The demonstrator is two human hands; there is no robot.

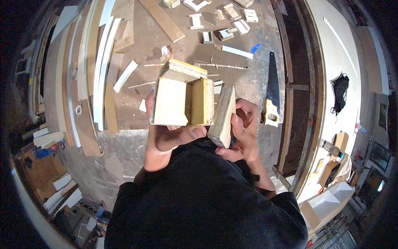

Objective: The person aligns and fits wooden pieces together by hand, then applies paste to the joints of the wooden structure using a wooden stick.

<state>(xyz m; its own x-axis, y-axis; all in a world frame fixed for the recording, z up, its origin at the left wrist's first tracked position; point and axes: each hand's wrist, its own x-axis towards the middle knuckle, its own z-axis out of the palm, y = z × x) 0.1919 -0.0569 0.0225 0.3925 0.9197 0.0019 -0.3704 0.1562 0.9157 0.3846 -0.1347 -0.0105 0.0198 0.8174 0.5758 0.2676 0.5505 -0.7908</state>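
My left hand [166, 139] is closed around a small box-like wooden assembly [172, 101] with pale yellow inner faces and rough cut edges. Its thumb lies along the lower edge, and one side of the assembly faces up and open. In my right hand [244, 133] is a separate wooden board piece [224, 116], tilted on edge and gripped between thumb and fingers. That piece stands close to the right side of the assembly; whether the two touch I cannot tell. Both are held up in front of my chest, above the work surface.
A handsaw [271, 91] with a yellow and black handle lies right of my hands. Several small wooden assemblies [230, 25] are scattered at the far side. Long boards and strips [99, 74] lie at left. A dark mesh bundle [340, 93] rests on the white panel [327, 50] at right.
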